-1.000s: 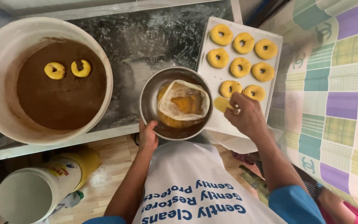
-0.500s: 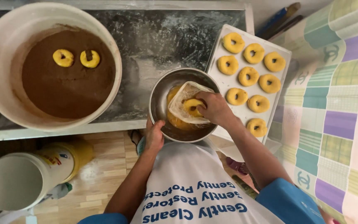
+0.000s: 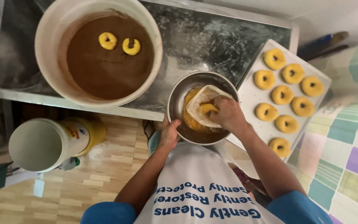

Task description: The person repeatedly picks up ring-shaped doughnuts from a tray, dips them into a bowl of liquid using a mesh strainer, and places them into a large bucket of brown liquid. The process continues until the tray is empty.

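Observation:
A steel bowl (image 3: 178,99) with yellow dough in it sits at the near edge of a metal table. My left hand (image 3: 169,135) grips the bowl's near rim. My right hand (image 3: 225,114) reaches into the bowl and presses on a yellow dough ring (image 3: 206,108) lying on a thin clear plastic sheet (image 3: 195,103). To the right, a white tray (image 3: 253,97) carries several yellow dough rings (image 3: 281,94). At the left, a large white tub (image 3: 46,54) of brown liquid has two dough rings (image 3: 119,43) floating in it.
The metal table top (image 3: 204,45) is dusted with flour. Below it on the wooden floor stands a white and yellow bucket (image 3: 42,143). A patchwork cloth (image 3: 349,137) covers the right side. My white printed apron (image 3: 199,186) fills the bottom middle.
My right hand moved from the tray's near end into the steel bowl and now presses a dough ring on the plastic sheet. The left hand stays on the bowl's rim.

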